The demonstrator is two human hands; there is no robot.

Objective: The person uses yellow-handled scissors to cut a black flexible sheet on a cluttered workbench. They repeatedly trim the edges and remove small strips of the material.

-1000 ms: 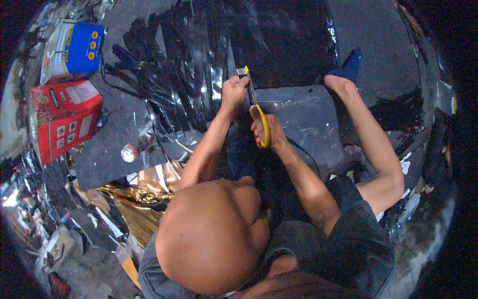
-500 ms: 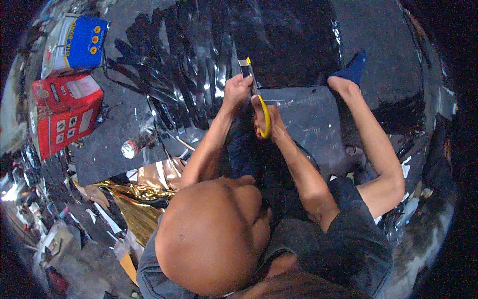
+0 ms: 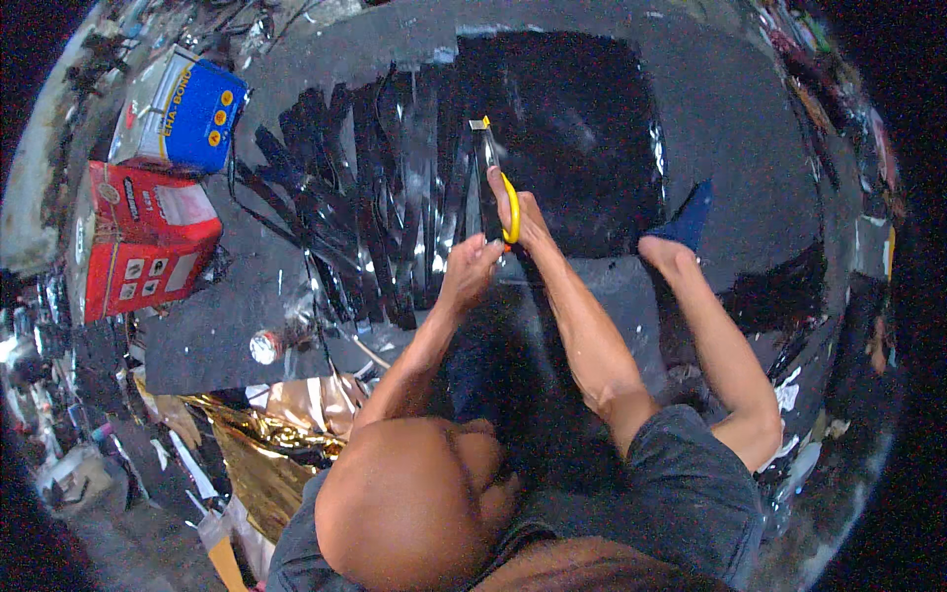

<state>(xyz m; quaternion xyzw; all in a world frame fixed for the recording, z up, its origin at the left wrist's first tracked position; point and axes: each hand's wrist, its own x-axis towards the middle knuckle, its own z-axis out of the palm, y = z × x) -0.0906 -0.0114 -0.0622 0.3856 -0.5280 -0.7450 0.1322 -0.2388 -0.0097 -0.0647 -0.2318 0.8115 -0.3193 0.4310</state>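
Note:
My right hand (image 3: pixel 527 219) is closed around yellow-handled scissors (image 3: pixel 512 209), whose metal blades point to the far side over a shiny black sheet (image 3: pixel 572 109). At the blade end sits a small silver and yellow piece (image 3: pixel 480 124) that I cannot make out. My left hand (image 3: pixel 471 268), nearer to me and just left of the scissors, is pinched at the near edge of the black material; its fingertips partly hide what they hold. Long black strips (image 3: pixel 380 197) lie side by side to the left of the sheet.
A blue and white box (image 3: pixel 202 113) and a red box (image 3: pixel 153 242) stand at the left. A bottle-like thing with a silvery end (image 3: pixel 266 346) lies nearer. Crumpled gold foil (image 3: pixel 261 464) is at the lower left. My bare leg (image 3: pixel 725 340) bends along the right.
My left hand has drawn back toward me, away from the blade end. My right hand with the scissors has moved slightly away from me. The whole view has shifted a little.

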